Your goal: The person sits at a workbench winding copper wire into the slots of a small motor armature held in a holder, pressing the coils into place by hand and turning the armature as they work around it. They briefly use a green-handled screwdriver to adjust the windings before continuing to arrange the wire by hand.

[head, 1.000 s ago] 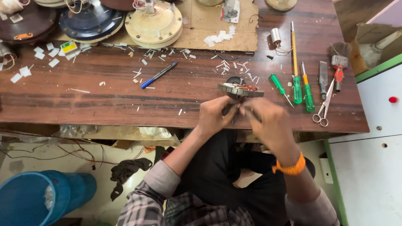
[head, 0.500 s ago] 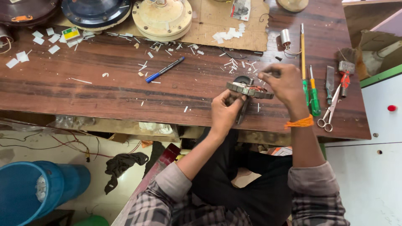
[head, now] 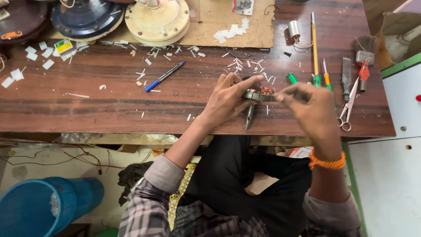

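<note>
My left hand (head: 228, 97) grips a small round motor stator (head: 259, 94) with copper windings, held just above the brown wooden table (head: 87, 105). My right hand (head: 309, 102) is at the stator's right side, fingers pinched against it; the hand is blurred. A dark metal rod (head: 249, 116) hangs down below the stator at the table's front edge. An orange band circles my right wrist.
Screwdrivers (head: 314, 44), pliers (head: 362, 70) and scissors (head: 349, 105) lie at the right. A blue pen (head: 164, 76) and white paper scraps lie mid-table. Round fan motor housings (head: 157, 19) sit at the back left. A blue bucket (head: 41, 208) stands on the floor.
Both hands with the stator have stayed near the table's front edge; the right hand shifted from over the stator to its right side. The camera view moved closer.
</note>
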A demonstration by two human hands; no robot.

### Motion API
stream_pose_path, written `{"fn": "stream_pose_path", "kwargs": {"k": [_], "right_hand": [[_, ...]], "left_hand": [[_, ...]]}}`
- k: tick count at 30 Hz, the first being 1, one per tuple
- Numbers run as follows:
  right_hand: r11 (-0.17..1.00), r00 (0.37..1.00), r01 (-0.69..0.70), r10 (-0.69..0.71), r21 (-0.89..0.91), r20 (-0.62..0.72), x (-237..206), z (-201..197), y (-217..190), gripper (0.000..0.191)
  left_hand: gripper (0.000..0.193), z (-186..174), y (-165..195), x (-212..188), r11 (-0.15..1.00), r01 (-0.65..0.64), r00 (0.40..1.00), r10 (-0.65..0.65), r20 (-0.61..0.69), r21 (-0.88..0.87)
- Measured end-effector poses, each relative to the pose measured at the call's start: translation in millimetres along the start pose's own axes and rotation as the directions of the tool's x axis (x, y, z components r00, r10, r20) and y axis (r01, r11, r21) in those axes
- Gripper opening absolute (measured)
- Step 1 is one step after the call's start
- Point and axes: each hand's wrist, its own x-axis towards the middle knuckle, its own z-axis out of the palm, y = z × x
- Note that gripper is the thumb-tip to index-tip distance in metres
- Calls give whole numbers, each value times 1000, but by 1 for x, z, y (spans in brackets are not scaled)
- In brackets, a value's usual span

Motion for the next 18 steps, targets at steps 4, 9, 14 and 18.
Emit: {"fn": "stream_pose_path", "kwargs": {"k": [4,9,14,18], "right_hand": [[973,983,161,-173,-166,-63,-22,22,-1,16],[796,806,495,-570,-348,-157,-34,65,25,11],[910,879,368,-408,-191,-248,-30,95,52,7],[925,879,378,-375,-49,-294,-44,100,53,6]], "left_hand": [[66,3,0,-2,999,3,1000,-2,-17,34],[52,-2,-5,-5,950,-201,979,191,67,238],[54,-10,-10,-15,853,-329,940,252,231,406],[39,-4,-16,-18,859,-344,937,287,201,379]]}}
